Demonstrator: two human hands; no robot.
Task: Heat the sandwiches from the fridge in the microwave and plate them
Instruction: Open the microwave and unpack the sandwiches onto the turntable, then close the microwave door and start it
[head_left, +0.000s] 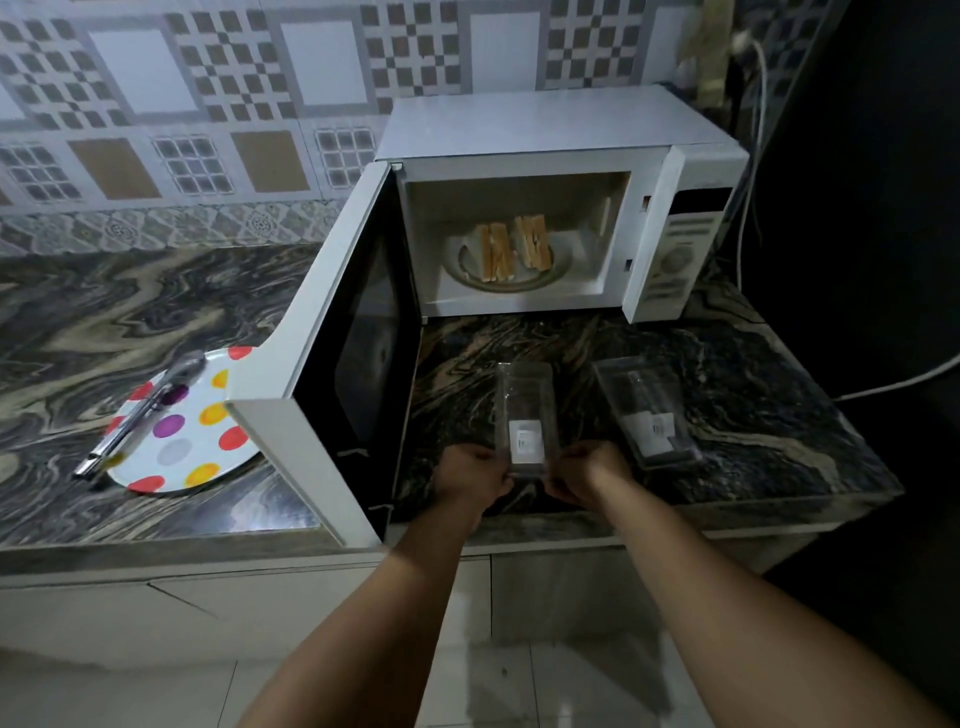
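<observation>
Sandwiches (516, 248) unpacked, in open microwave (561, 208); heating, plating pending. Spotted plate (192, 441) waiting on desk (727, 395). Both hands (470, 475) (584, 470) gripping empty clear pack (525, 415).

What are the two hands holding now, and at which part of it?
Both the left hand and the right hand hold one clear plastic sandwich box, empty, at its near end, one hand on each near corner.

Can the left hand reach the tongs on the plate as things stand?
Probably not directly. The left hand holds the clear box, and the open microwave door stands between it and the tongs on the plate.
</observation>
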